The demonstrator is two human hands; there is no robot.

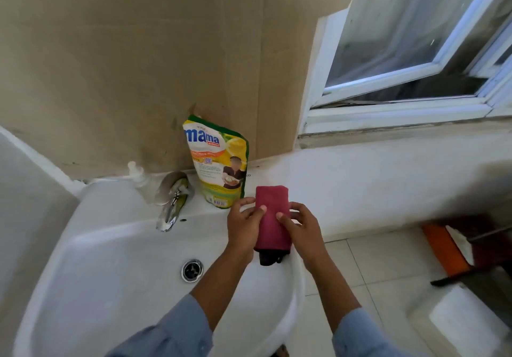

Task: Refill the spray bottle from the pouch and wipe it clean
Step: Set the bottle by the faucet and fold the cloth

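A yellow and green refill pouch (pixel 219 163) stands upright on the sink's back ledge, leaning on the wall. Just right of it, over the sink's right rim, both hands hold a folded red cloth (pixel 273 212) wrapped around something. A dark part (pixel 268 258) pokes out below the cloth; the rest of that object is hidden, so I cannot confirm it is the spray bottle. My left hand (pixel 243 229) grips the cloth's left side with the thumb on top. My right hand (pixel 300 229) grips its right side, thumb also on top.
The white sink (pixel 110 259) fills the lower left, with a chrome tap (pixel 171 204) at the back and a drain (pixel 192 271) in the bowl. A white pump bottle (pixel 140 179) stands behind the tap. An open window (pixel 401 52) is upper right, and an orange object (pixel 443 248) lies on the tiled floor.
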